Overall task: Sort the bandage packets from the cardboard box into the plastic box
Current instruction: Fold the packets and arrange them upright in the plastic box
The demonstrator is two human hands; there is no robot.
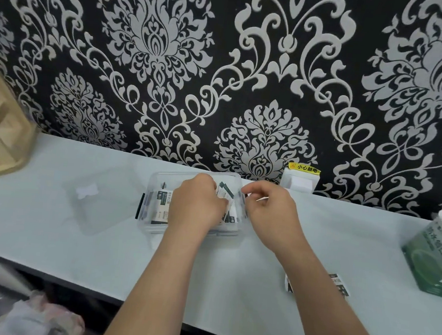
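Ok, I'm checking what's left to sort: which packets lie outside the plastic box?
The small pile on the table, partly hidden behind the right forearm; the other packets are all inside the plastic box.

Two bare forearms [165,283] reach forward, left hand [199,203] palm down with fingers curled under, right hand [269,212] just beside it, fingers loosely curled (knuckles hide any grip).

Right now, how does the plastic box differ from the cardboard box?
The plastic box is clear, so packets show through it; the cardboard box is green, white and opaque. The plastic box is low and flat; the cardboard box stands taller. The plastic box lies under the left hand and right hand; the cardboard box stands untouched far to the right. Both rest on the table.
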